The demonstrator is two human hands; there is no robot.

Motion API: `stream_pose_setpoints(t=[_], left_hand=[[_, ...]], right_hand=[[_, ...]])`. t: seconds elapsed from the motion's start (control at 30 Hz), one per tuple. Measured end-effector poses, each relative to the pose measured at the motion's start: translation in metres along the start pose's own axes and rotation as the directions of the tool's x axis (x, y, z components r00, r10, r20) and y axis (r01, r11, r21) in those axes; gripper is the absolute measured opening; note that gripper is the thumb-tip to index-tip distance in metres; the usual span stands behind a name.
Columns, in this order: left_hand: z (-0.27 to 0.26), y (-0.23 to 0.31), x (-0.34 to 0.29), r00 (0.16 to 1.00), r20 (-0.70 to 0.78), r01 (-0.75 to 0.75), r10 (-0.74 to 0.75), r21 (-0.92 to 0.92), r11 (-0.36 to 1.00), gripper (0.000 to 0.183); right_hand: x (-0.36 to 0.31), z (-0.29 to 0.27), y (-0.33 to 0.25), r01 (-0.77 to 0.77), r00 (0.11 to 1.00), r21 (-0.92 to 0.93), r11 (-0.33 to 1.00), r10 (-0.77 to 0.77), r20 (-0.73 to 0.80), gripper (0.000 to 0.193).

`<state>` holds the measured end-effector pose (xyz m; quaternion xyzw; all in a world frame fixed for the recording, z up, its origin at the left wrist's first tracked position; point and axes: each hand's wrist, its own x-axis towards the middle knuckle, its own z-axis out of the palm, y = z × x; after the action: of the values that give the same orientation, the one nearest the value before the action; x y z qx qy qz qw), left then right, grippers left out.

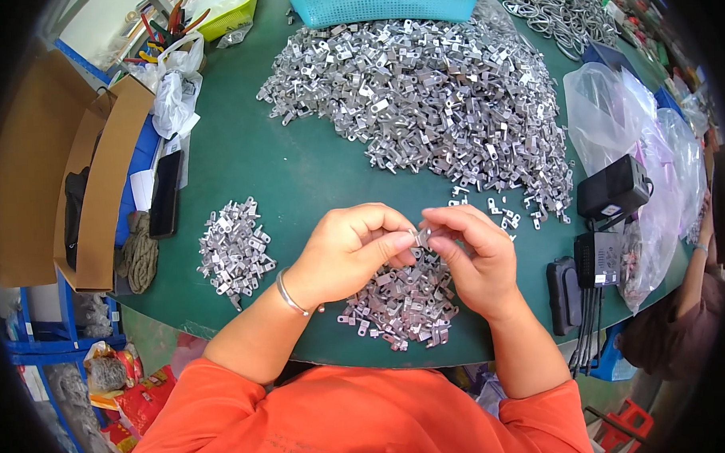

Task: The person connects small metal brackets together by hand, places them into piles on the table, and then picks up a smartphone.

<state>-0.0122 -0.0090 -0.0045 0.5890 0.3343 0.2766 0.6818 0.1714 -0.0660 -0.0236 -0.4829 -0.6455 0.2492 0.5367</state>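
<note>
Between my two hands, above the near edge of the table, is a small silvery metal bracket [421,238]. My left hand [347,247] pinches it between thumb and fingers, and my right hand [477,258] grips it from the other side with thumb and forefinger. Fingers partly cover it, so whether it is one piece or two cannot be made out. Right below the hands lies a small heap of similar metal brackets [401,309]. Another small heap of brackets [234,251] lies to the left of my left wrist.
A large pile of metal brackets [430,96] spreads over the far side of the green table [297,177], before a blue basket [387,3]. Left stand a cardboard box [110,187] and a dark phone [166,195]. Right are black devices [613,190], plastic bags [602,114] and another person's arm [694,271].
</note>
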Motion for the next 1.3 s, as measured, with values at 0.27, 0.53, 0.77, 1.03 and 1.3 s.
stream_pose_setpoints(t=[0.27,0.53,0.77,1.03,1.3], left_hand=[[-0.005,0.003,0.002,0.993,0.049,0.109,-0.103,-0.12,0.987,0.016],[-0.006,0.006,0.001,0.984,0.027,0.18,-0.178,-0.15,0.972,0.018],[-0.003,-0.003,0.001,0.998,0.02,-0.064,0.065,-0.058,0.996,0.013],[-0.002,0.005,-0.003,0.98,0.064,-0.194,0.187,0.143,0.97,0.021],[0.004,-0.007,0.002,0.911,-0.019,-0.396,0.411,0.226,0.89,0.038]], right_hand=[[0.0,0.0,-0.001,0.016,0.999,0.054,0.998,-0.018,0.036,0.019],[-0.001,0.001,-0.001,0.033,0.999,0.025,0.999,-0.034,0.026,0.019],[0.0,-0.001,0.001,0.057,0.996,0.069,0.996,-0.061,0.058,0.018],[-0.002,0.002,-0.004,0.248,0.969,-0.087,0.965,-0.246,0.032,0.022],[-0.001,-0.007,-0.001,-0.06,0.998,0.037,0.998,0.06,0.002,0.012]])
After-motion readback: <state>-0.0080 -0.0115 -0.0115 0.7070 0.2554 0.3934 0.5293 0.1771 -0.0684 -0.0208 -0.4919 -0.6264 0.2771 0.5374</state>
